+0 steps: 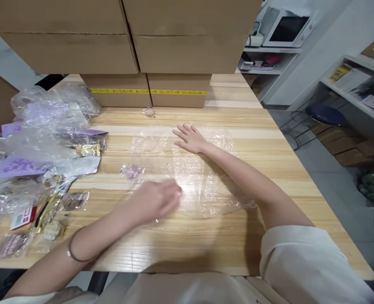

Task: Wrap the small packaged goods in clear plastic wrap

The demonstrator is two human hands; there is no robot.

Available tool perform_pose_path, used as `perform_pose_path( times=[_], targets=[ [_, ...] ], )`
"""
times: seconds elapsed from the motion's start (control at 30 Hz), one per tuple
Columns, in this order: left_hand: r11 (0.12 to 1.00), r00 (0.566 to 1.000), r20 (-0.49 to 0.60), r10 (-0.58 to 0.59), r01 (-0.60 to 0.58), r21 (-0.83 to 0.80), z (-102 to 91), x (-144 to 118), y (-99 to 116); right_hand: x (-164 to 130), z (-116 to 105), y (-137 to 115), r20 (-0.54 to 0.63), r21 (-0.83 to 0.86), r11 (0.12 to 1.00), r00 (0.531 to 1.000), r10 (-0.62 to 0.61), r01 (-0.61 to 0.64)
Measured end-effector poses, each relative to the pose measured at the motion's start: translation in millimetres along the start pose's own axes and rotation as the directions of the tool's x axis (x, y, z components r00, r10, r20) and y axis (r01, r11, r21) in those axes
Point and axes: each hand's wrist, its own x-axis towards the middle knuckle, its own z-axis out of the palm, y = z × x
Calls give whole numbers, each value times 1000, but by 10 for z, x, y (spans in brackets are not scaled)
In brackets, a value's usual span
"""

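Observation:
A clear plastic sheet or bag (187, 169) lies spread and wrinkled on the wooden table (253, 122) in front of me. My right hand (190, 138) presses flat on its far part, fingers spread, holding nothing. Over the near left part of the plastic, my left hand (157, 199) is smeared by motion. Its fingers look curled, but whether they hold anything cannot be made out. A bracelet (71, 249) circles the left wrist. Just beyond that hand, a small purple packet (131, 171) rests at the plastic's left edge.
A heap of clear plastic wrappings (47, 114) and packets covers the table's left side. Stacked cardboard boxes (187, 52) stand along the back. A small clear packet (149, 112) lies before them. Beyond the table's right edge are a microwave (286, 29), shelves and a stool (324, 115).

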Motion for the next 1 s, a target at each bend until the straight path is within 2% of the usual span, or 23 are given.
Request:
perform_pose_path(
  times=[0.03, 0.07, 0.1, 0.13, 0.17, 0.2, 0.27, 0.3, 0.37, 0.4, 0.47, 0.53, 0.6, 0.67, 0.7, 0.73, 0.77, 0.8, 0.83, 0.87, 0.93, 1.0],
  targets=[
    [979, 976, -96, -197, 200, 27, -127, -66, -173, -5, 2, 24, -9, -5, 1000, 1000, -10, 10],
    [907, 902, -156, -402, 416, 68, -247, -133, -361, -11, 5, 39, -17, -9, 1000, 1000, -19, 19],
    [803, 810, -182, -558, 582, 127, -353, -201, -553, -18, 7, 47, -23, -12, 1000, 999, -26, 26],
    [709, 735, -128, -666, 677, 197, -438, -270, -736, -24, 11, 49, -28, -14, 999, 999, -29, 28],
    [641, 670, -34, -742, 724, 254, -496, -338, -900, -30, 15, 47, -32, -15, 999, 999, -30, 29],
    [622, 630, 71, -774, 733, 274, -526, -400, -1037, -35, 19, 43, -37, -15, 999, 999, -29, 29],
    [720, 678, 248, -692, 669, 184, -507, -491, -1214, -42, 23, 32, -41, -13, 1000, 999, -28, 27],
    [776, 726, 292, -623, 621, 112, -467, -512, -1257, -44, 22, 28, -42, -11, 1000, 999, -27, 27],
    [841, 804, 290, -520, 540, 9, -362, -500, -1277, -49, 16, 21, -41, -4, 1000, 999, -25, 25],
    [851, 820, 269, -505, 524, -1, -313, -472, -1268, -51, 11, 19, -41, 0, 1000, 999, -24, 24],
    [845, 818, 234, -526, 534, 32, -261, -405, -1234, -57, 4, 16, -43, -1, 1000, 999, -21, 21],
    [796, 766, 223, -603, 593, 120, -301, -363, -1196, -66, 0, 12, -45, -10, 1000, 999, -21, 21],
    [682, 659, 180, -730, 686, 255, -434, -366, -1139, -75, 0, -1, -44, -21, 1000, 999, -22, 21],
    [521, 556, 13, -831, 771, 366, -616, -386, -1035, -80, -1, -31, -46, -38, 999, 999, -25, 23],
    [453, 524, -108, -845, 808, 376, -701, -381, -960, -79, -3, -51, -54, -57, 998, 998, -29, 26],
    [423, 512, -218, -831, 836, 349, -767, -356, -869, -78, -8, -74, -68, -82, 996, 997, -35, 29],
    [441, 519, -295, -802, 848, 294, -806, -305, -768, -76, -17, -97, -88, -109, 994, 995, -42, 33],
    [503, 548, -320, -773, 837, 218, -809, -225, -660, -78, -33, -116, -116, -129, 991, 992, -46, 31],
    [605, 615, -276, -739, 785, 131, -775, -117, -553, -87, -59, -130, -149, -135, 991, 988, -39, 19],
    [720, 712, -184, -677, 693, 35, -703, 14, -452, -108, -96, -136, -186, -121, 993, 982, -18, -5],
    [872, 877, 25, -480, 480, -96, -474, 314, -289, -207, -208, -132, -268, -52, 996, 962, 56, -72],
    [941, 945, 105, -309, 320, -113, -195, 606, -204, -410, -365, -145, -349, 4, 993, 931, 109, -115]
  ],
)
